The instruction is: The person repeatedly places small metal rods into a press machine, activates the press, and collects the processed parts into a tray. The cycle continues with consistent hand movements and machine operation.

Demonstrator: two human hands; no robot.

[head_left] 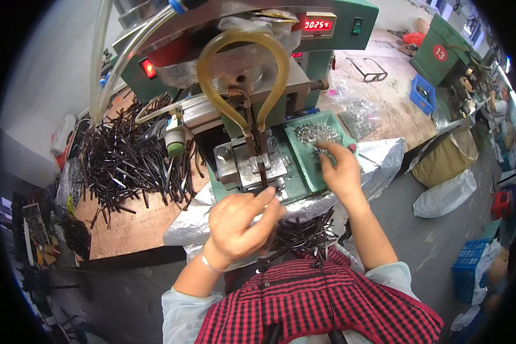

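To the right of the machine's metal fixture (226, 171), a shallow green tray (314, 175) holds a loose scatter of small metal pieces (315, 133), gathered mostly toward its far end; just beyond it lies a clear plastic bag (359, 119) of similar-looking bits, and farther off stands a small blue bin (423, 105) whose contents are too small to make out; the right hand (344, 171) reaches into the tray, thumb and forefinger curved toward each other at the pieces, though whether they pinch one I cannot tell; the left hand (241, 223) is at the front of the fixture, fingers half bent and forefinger pointing at its near edge, and its grip, too, I cannot tell; the pieces look silvery, bright and irregular, heaped too closely to show single outlines; upright in the middle of the fixture shows a narrow dark strip (263, 175); a tangled heap of dark strips (135, 160), slender, slightly glossy and mostly straight, covers the wooden surface (120, 235) on the left, with another bunch (307, 234) below the fixture, near the lap; crinkled silver sheeting (384, 163) drapes the front edge, and a translucent yellowish tube (284, 66) loops above the blocky, metallic fixture.
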